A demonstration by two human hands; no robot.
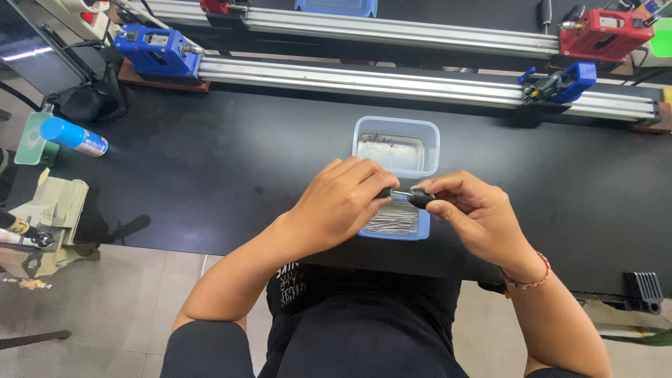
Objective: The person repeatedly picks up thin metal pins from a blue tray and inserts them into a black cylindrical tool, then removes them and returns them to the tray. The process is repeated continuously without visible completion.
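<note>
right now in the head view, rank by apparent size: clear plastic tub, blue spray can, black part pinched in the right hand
1. clear plastic tub
2. blue spray can
3. black part in the right hand
The gaps are plain, so nearness leaves no doubt.

Blue spray can (72,136) lying far left; aluminium rails (392,82) running across, carrying blue (155,50) and red fixtures (603,33).

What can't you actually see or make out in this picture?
- The small black tool between the hands: the left hand covers one end and the right hand wraps the other, so its shape is unclear.
- Thin metal pins in the lid: too fine to count, partly under the hands.
- Specks in the clear tub: too small to identify.
- Red block and upper rail: cut off by the top edge.
</note>
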